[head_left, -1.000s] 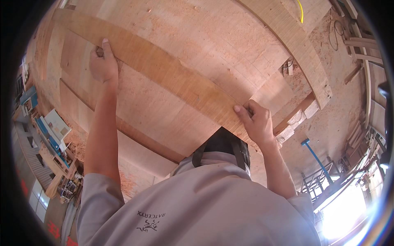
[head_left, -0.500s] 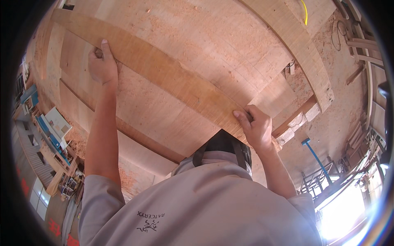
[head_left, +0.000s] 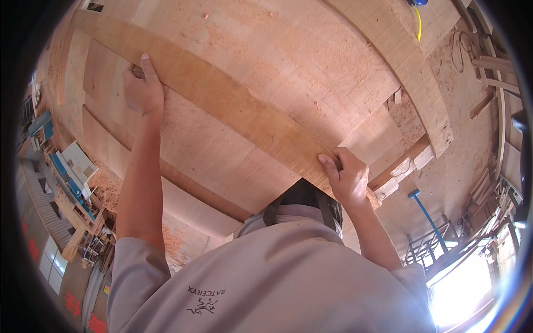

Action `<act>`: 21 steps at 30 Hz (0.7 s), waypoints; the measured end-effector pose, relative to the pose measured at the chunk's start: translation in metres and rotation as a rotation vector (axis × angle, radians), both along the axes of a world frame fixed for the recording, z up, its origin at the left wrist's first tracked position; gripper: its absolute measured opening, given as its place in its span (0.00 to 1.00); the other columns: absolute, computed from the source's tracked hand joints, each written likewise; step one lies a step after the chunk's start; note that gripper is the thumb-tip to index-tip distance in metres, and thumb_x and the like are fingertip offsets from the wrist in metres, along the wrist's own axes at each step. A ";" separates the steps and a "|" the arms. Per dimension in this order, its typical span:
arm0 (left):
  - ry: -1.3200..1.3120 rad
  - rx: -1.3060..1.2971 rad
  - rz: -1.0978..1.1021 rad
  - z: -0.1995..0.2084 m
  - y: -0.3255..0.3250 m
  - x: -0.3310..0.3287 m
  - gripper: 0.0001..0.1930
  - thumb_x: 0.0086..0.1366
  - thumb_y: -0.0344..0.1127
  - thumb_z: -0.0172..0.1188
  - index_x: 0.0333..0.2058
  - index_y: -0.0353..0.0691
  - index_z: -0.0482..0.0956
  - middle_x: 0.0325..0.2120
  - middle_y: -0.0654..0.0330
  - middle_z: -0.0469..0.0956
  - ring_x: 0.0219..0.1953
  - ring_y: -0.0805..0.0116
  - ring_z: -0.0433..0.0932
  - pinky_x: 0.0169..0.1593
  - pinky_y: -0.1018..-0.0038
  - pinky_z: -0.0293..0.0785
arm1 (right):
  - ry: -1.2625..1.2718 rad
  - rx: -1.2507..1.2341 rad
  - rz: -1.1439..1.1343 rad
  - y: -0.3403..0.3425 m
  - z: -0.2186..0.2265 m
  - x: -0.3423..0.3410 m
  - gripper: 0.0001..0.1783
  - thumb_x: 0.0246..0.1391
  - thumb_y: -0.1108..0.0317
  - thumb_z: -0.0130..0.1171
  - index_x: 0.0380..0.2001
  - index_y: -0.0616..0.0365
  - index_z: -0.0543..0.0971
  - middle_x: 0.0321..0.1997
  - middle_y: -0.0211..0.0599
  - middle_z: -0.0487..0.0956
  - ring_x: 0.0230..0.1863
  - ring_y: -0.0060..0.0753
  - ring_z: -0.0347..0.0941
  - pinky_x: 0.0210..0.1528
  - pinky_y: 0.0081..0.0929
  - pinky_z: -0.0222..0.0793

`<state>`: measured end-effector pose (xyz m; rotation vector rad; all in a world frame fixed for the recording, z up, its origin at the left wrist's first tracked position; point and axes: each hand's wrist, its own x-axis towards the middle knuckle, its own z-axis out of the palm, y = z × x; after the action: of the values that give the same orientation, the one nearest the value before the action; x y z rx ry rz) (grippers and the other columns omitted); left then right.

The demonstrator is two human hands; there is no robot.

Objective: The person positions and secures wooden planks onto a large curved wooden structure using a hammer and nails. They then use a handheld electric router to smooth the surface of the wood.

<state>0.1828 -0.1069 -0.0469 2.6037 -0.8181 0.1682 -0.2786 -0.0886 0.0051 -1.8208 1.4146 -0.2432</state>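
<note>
A long, slightly curved tan wooden plank point(head_left: 233, 105) lies slantwise across a wide pale wooden panel point(head_left: 300, 50) dusted with sawdust. My left hand point(head_left: 143, 89) grips the plank's edge near its far left part, with the index finger stretched out flat on top. My right hand point(head_left: 347, 178) is closed around the plank's near right end, fingers curled over the edge. Both forearms reach up from my grey shirt point(head_left: 266, 277) at the bottom of the view.
A thick curved wooden beam point(head_left: 413, 72) runs along the right of the panel, with a yellow cable point(head_left: 418, 25) beyond it. Small wood blocks point(head_left: 413, 164) and a blue-handled tool point(head_left: 425, 213) lie at the right. Blue machinery point(head_left: 66, 172) stands at the left.
My right hand and the plank's near end have shifted slightly toward me. The left hand stays almost in place.
</note>
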 end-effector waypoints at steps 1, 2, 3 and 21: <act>0.014 0.029 0.013 0.001 -0.001 -0.002 0.30 0.68 0.63 0.61 0.49 0.38 0.82 0.34 0.58 0.85 0.37 0.59 0.84 0.43 0.63 0.78 | -0.003 -0.006 0.000 -0.001 0.000 0.000 0.20 0.57 0.55 0.72 0.28 0.60 0.77 0.19 0.46 0.75 0.20 0.51 0.74 0.22 0.39 0.68; 0.028 0.058 0.026 0.002 -0.001 -0.005 0.30 0.68 0.63 0.60 0.49 0.38 0.82 0.34 0.57 0.85 0.38 0.58 0.84 0.44 0.62 0.78 | 0.032 0.062 -0.012 -0.002 0.001 -0.001 0.21 0.57 0.54 0.72 0.28 0.60 0.77 0.19 0.46 0.75 0.20 0.52 0.74 0.23 0.39 0.69; 0.033 0.081 0.044 0.006 -0.002 -0.004 0.30 0.69 0.62 0.59 0.50 0.37 0.82 0.35 0.56 0.85 0.39 0.57 0.84 0.45 0.62 0.78 | 0.058 0.125 -0.020 -0.005 0.002 0.000 0.21 0.58 0.54 0.72 0.27 0.61 0.77 0.20 0.47 0.76 0.20 0.52 0.74 0.23 0.39 0.69; 0.176 0.021 0.099 0.025 0.005 -0.023 0.25 0.70 0.54 0.62 0.50 0.36 0.78 0.29 0.56 0.82 0.30 0.57 0.82 0.38 0.61 0.77 | -0.031 0.272 -0.062 -0.004 -0.011 -0.010 0.20 0.56 0.59 0.71 0.22 0.63 0.76 0.13 0.41 0.69 0.16 0.29 0.63 0.22 0.35 0.64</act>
<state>0.1600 -0.1017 -0.0222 2.6343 -0.6334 -0.0422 -0.2883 -0.0927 -0.0056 -1.5481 1.4096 -0.1034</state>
